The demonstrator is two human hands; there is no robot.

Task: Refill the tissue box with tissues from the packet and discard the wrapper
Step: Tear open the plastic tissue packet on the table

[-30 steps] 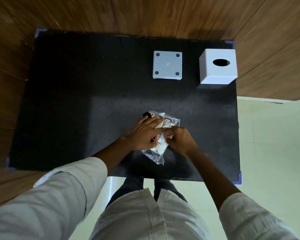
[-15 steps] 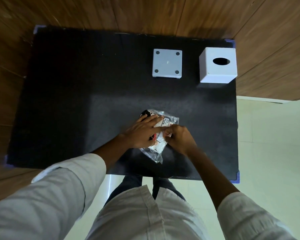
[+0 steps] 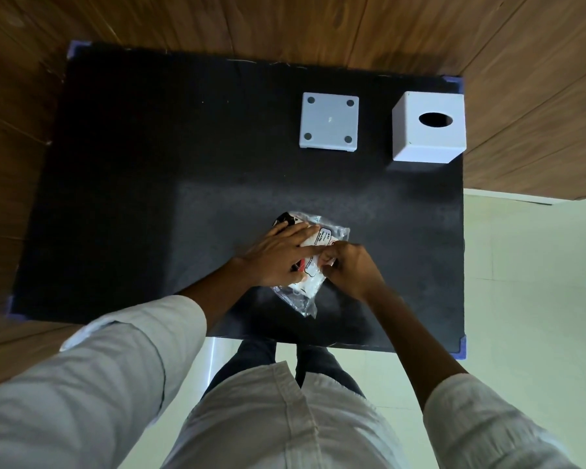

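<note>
A person's left hand [image 3: 281, 255] is lying flat, pinning the tissue packet [image 3: 313, 265] to the black bench [image 3: 149, 198] while the right hand [image 3: 349, 269] is pinching its wrapper, apparently to tear it open, the tissue box [image 3: 428, 128] waiting well apart.

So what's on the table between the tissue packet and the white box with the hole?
Nothing: in the head view, only bare black table lies between the packet and the box.
</note>
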